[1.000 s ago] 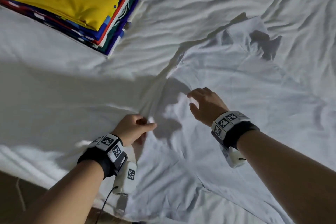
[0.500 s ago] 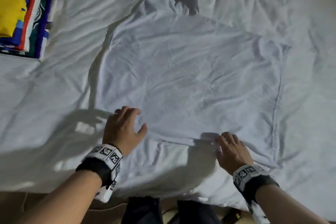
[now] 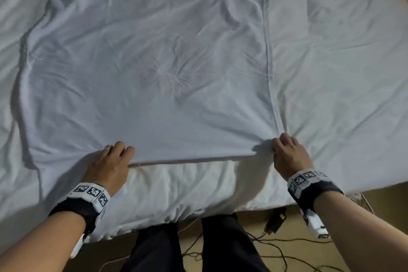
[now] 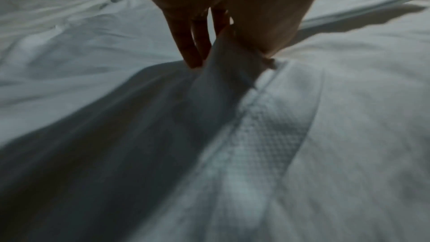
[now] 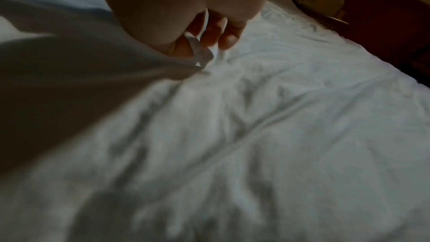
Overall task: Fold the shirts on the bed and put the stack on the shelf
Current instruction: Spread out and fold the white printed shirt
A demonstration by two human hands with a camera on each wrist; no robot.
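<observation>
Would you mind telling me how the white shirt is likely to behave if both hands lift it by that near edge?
The white shirt will probably hang limp: it is thin and creased. It looks light, since the left hand and right hand bunch it with a fingertip pinch. It may drag on the rumpled sheet.

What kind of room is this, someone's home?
Most likely a bedroom. A white shirt is spread on a bed with a rumpled white sheet, both hands gripping its near edge. Cables trail across the floor below.
</observation>
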